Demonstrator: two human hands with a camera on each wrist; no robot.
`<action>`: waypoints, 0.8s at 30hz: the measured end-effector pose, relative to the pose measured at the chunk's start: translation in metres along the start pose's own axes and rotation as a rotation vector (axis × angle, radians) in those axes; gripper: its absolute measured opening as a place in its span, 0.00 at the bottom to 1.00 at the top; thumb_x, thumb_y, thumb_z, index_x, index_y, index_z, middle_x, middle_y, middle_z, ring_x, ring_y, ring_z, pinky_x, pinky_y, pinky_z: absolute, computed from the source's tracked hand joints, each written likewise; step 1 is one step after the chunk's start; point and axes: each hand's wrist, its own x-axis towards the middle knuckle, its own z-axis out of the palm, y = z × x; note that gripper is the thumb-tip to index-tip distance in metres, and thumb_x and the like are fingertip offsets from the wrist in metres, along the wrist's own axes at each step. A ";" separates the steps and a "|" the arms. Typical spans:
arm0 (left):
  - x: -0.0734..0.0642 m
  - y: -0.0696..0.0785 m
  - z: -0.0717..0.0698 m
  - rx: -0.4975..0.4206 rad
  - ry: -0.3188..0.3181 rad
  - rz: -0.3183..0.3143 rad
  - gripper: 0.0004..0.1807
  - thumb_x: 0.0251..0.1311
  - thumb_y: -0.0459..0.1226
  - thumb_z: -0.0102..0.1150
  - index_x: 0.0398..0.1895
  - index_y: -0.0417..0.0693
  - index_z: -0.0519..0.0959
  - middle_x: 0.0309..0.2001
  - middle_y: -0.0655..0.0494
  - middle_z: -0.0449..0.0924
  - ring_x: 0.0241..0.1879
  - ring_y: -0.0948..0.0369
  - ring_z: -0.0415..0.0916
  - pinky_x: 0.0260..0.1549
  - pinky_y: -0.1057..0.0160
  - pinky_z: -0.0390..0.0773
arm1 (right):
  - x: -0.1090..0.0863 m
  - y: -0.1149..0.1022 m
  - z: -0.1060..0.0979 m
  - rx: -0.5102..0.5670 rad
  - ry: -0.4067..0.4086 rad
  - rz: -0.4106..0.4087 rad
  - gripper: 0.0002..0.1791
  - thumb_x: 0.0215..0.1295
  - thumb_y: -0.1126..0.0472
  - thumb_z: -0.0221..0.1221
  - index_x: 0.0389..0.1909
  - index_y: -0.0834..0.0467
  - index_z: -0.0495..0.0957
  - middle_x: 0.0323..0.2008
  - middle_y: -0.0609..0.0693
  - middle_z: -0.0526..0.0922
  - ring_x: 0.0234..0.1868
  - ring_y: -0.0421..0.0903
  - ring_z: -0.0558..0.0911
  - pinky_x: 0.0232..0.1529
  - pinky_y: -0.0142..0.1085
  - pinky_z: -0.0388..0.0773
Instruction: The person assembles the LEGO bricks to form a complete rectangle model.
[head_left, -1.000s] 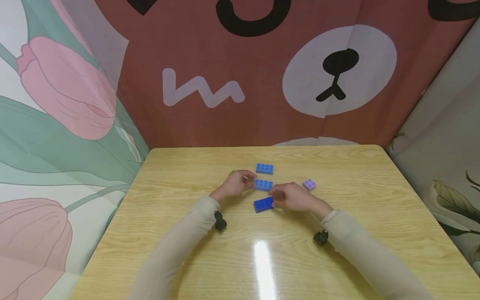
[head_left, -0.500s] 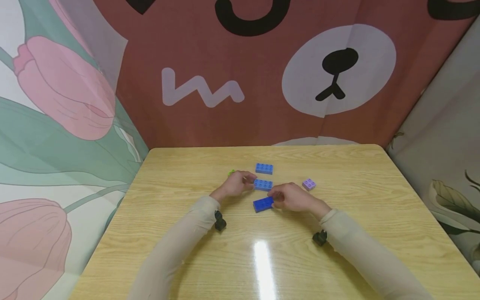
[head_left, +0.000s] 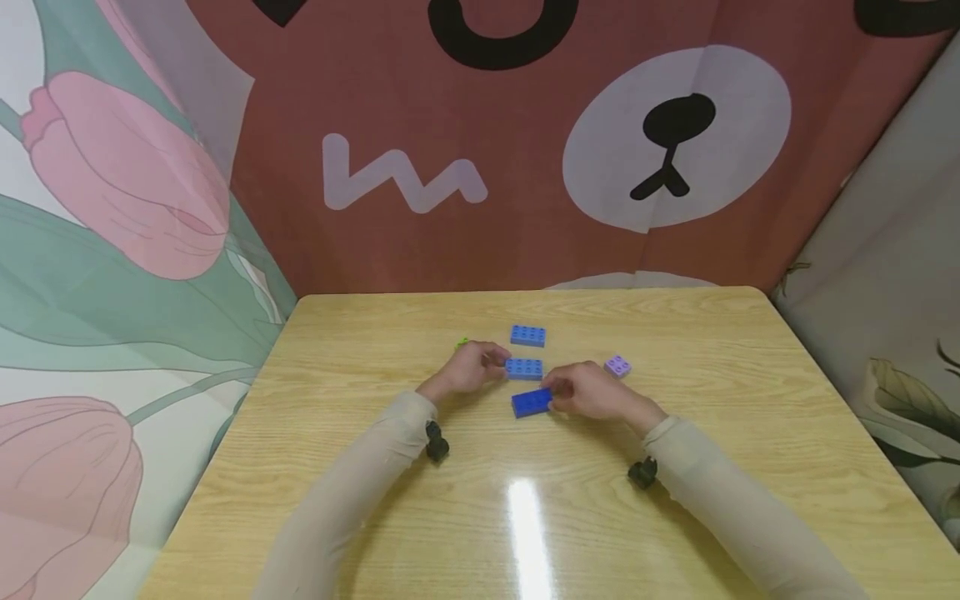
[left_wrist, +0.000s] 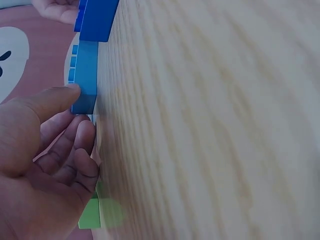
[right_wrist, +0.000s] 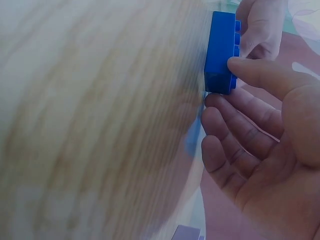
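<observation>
The dark brick [head_left: 532,402] sits on the person's side of the middle brick [head_left: 523,369], its right end pinched between right hand [head_left: 592,390] thumb and fingers; the left hand [head_left: 471,367] pinches the middle brick's left end. For good control, I would steady the middle brick and square the slightly skewed dark brick to it, studs unobstructed. Outward lie the far brick [head_left: 528,336], purple brick [head_left: 618,366] and partly hidden green brick [head_left: 462,342].

In the head view the left hand [head_left: 470,367] hides most of the green brick [head_left: 462,342], while the left wrist view's top edge crops the dark blue brick [left_wrist: 101,20].
</observation>
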 end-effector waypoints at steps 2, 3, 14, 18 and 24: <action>-0.001 -0.001 -0.001 -0.002 -0.002 -0.001 0.15 0.64 0.38 0.65 0.54 0.50 0.82 0.48 0.52 0.86 0.49 0.56 0.83 0.49 0.62 0.82 | -0.001 0.002 -0.001 0.004 0.002 -0.004 0.17 0.62 0.57 0.68 0.52 0.52 0.83 0.48 0.47 0.88 0.48 0.45 0.85 0.51 0.42 0.83; -0.001 -0.001 -0.002 -0.002 -0.002 0.002 0.15 0.64 0.38 0.66 0.53 0.50 0.82 0.48 0.52 0.86 0.49 0.56 0.84 0.47 0.62 0.83 | -0.002 0.003 -0.002 0.010 0.002 0.003 0.17 0.62 0.58 0.68 0.52 0.53 0.83 0.48 0.47 0.88 0.48 0.44 0.85 0.51 0.42 0.83; -0.010 -0.012 -0.008 0.001 0.013 0.005 0.15 0.62 0.38 0.67 0.53 0.50 0.83 0.47 0.53 0.86 0.48 0.56 0.83 0.45 0.63 0.82 | -0.005 0.011 -0.009 0.043 0.004 0.065 0.16 0.63 0.59 0.68 0.51 0.55 0.83 0.47 0.50 0.88 0.49 0.47 0.85 0.51 0.44 0.83; -0.015 -0.014 -0.011 0.013 0.014 0.002 0.16 0.62 0.38 0.68 0.53 0.50 0.83 0.47 0.53 0.86 0.47 0.58 0.82 0.44 0.64 0.82 | -0.005 0.013 -0.011 0.046 0.019 0.083 0.16 0.62 0.59 0.69 0.51 0.56 0.83 0.46 0.51 0.88 0.47 0.47 0.85 0.50 0.45 0.83; -0.019 -0.017 -0.014 0.018 0.018 -0.009 0.15 0.61 0.39 0.69 0.52 0.52 0.84 0.44 0.56 0.85 0.44 0.61 0.80 0.41 0.65 0.80 | -0.005 0.016 -0.014 0.031 0.047 0.122 0.17 0.61 0.58 0.69 0.50 0.57 0.83 0.43 0.51 0.89 0.44 0.47 0.86 0.48 0.45 0.83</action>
